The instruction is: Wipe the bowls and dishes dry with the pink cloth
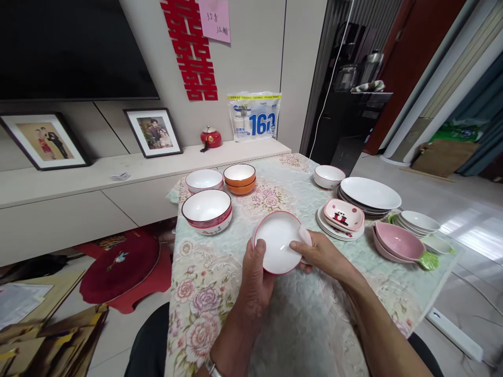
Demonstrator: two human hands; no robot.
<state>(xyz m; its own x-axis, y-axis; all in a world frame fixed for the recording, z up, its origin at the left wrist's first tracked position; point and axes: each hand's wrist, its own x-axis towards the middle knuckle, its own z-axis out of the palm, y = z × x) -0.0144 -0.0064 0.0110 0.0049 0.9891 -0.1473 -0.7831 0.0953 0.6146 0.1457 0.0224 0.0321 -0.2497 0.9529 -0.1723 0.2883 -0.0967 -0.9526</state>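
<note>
A white bowl [278,238] with a thin red rim is tipped toward me above the front of the table. My left hand [255,264] grips it from the left, thumb lying over the inside. On the right side, my right hand [314,250] pinches a thin white wipe [305,235] folded over the rim, its thumb pressing inside the bowl. The fingers beneath the bowl are mostly hidden. Left of it stands a dark-rimmed red and white bowl [207,207] stacked on another bowl. Behind are orange bowls [239,183] and a pale bowl [204,180].
To the right stand cat-pattern dishes [343,214], large white plates [370,192], pink leaf-shaped bowls [398,242], small green-white bowls [418,221] and a red-rimmed bowl [329,176]. A flowered cloth [208,309] covers the table. A wipes pack [254,118] rests on the cabinet; a red stool [121,267] stands left.
</note>
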